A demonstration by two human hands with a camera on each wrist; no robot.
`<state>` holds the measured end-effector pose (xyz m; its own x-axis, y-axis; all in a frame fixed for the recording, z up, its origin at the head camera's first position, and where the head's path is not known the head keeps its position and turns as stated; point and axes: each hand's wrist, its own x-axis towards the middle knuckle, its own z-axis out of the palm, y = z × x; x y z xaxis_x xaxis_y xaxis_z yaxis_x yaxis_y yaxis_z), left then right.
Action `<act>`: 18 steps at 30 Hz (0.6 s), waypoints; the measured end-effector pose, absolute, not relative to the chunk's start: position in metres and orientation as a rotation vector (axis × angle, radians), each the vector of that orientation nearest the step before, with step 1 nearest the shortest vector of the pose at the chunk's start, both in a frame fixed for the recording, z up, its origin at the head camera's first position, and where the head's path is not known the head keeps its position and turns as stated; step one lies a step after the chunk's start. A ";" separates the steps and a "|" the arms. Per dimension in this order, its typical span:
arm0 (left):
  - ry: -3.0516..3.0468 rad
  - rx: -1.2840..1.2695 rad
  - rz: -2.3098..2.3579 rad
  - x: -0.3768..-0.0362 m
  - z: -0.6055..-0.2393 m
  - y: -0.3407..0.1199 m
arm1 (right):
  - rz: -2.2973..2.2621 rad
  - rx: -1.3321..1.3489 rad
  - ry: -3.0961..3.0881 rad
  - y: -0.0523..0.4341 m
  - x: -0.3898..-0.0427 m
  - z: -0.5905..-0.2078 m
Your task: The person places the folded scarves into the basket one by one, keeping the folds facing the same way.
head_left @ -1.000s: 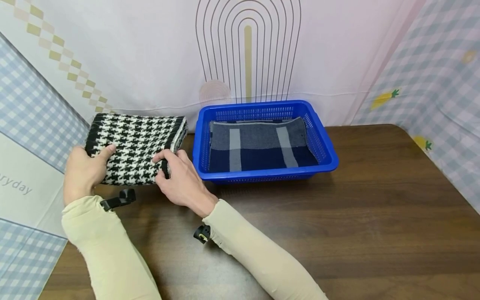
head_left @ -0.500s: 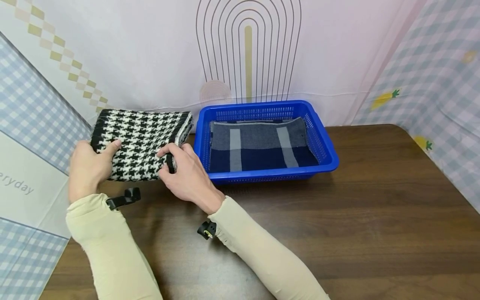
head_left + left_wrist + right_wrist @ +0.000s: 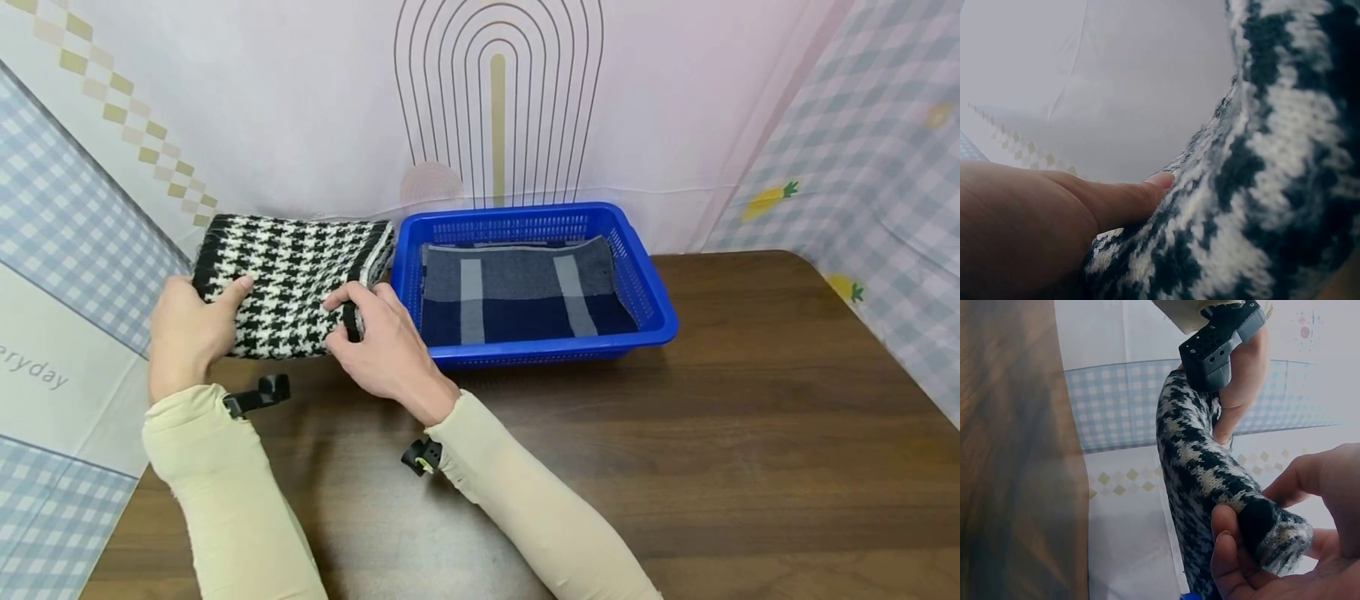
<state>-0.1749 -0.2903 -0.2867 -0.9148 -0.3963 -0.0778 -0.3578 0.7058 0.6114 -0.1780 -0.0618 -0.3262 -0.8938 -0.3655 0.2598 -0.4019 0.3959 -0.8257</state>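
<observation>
While both hands grip it from opposite sides, the folded houndstooth cloth [image 3: 288, 283] sits at the far left of the tabletop [image 3: 675, 433], just beside the blue basket [image 3: 652, 300]. It is a thick knitted piece in a black-and-white houndstooth weave, folded into a flat rectangular bundle, with a black band along its left edge and several stacked layers showing pale at its right edge. Whether its near edge rests on the wood or is raised a little off it cannot be told from the head view. The right wrist view shows the bundle [image 3: 1204, 469] from its end as a plump, rounded roll of wool, and the left wrist view shows the coarse stitches [image 3: 1254, 187] at close range.

The left hand [image 3: 186, 333] holds the near left corner, thumb laid on top of the weave and the other fingers hidden beneath it. The right hand [image 3: 382, 346] pinches the near right corner, with its thumb and curled fingers [image 3: 1225, 550] wrapped around the folded end. Each forearm wears a cream sleeve [image 3: 225, 492] with a small black camera mount at the wrist.

Inside the basket lies a folded dark blue cloth [image 3: 521, 287] crossed by pale grey stripes. Pale printed backdrop panels [image 3: 300, 108] with checks and arched lines stand behind the tabletop.
</observation>
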 end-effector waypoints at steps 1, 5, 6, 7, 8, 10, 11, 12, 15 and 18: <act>-2.846 0.625 -0.996 -0.175 -0.287 -0.289 | 1.550 0.709 -2.593 -0.061 -0.178 -0.326; -2.842 0.629 -0.990 -0.177 -0.285 -0.285 | 1.534 0.706 -2.580 -0.057 -0.179 -0.324; -2.838 0.627 -0.990 -0.177 -0.285 -0.284 | 1.529 0.708 -2.573 -0.056 -0.179 -0.324; -2.836 0.624 -0.993 -0.177 -0.284 -0.283 | 1.523 0.708 -2.571 -0.055 -0.180 -0.324; -2.834 0.622 -0.996 -0.177 -0.284 -0.282 | 1.519 0.710 -2.567 -0.055 -0.180 -0.324; -2.829 0.614 -0.997 -0.176 -0.284 -0.281 | 1.513 0.712 -2.560 -0.054 -0.180 -0.324; -2.828 0.610 -0.994 -0.176 -0.283 -0.281 | 1.515 0.713 -2.556 -0.053 -0.180 -0.323; -2.828 0.607 -0.994 -0.176 -0.283 -0.280 | 1.516 0.714 -2.553 -0.053 -0.180 -0.323; -2.828 0.595 -0.983 -0.177 -0.283 -0.279 | 1.519 0.714 -2.543 -0.051 -0.180 -0.323; -2.837 0.573 -0.976 -0.179 -0.283 -0.277 | 1.515 0.711 -2.538 -0.049 -0.182 -0.323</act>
<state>-0.1787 -0.2766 -0.2830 -0.9258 -0.3760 -0.0387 -0.3202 0.7257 0.6089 -0.1816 -0.0489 -0.3227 -0.8858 -0.3391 0.3168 -0.4398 0.3957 -0.8063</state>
